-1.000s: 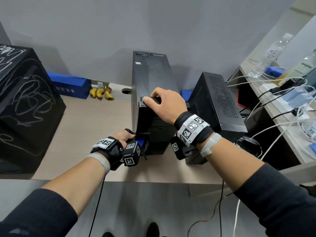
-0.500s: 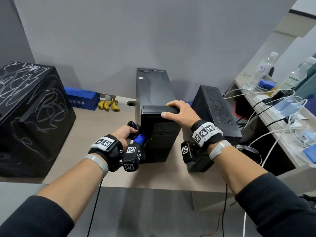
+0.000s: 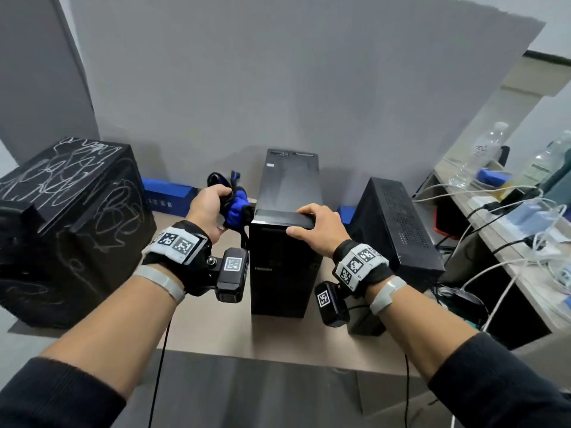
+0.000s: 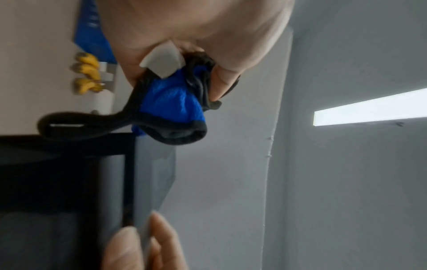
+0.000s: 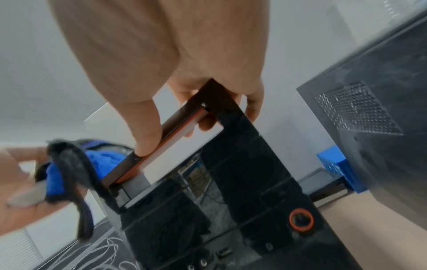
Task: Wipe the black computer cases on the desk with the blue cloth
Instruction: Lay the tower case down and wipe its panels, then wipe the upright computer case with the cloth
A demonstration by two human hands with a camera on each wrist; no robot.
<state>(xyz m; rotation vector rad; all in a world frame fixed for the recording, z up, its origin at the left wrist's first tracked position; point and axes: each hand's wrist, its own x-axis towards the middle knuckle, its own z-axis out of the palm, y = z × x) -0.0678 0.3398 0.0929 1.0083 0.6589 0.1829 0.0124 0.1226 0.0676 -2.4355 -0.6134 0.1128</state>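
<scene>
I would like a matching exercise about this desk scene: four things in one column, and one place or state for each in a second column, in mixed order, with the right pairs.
Things:
1. blue cloth
2. middle computer case
3. scribbled black box
4. water bottle

Places or states:
A. at the desk's left end
B. on the side shelf at the right
C. bunched in the left hand
D. its top handle gripped by the right hand

Pairs: 1-C, 2-D, 3-A, 4-B

Head view looks down over the bench (image 3: pixel 216 329); 2 wrist views (very close, tilted) look along each hand, sharing the middle case (image 3: pixel 284 242).
</scene>
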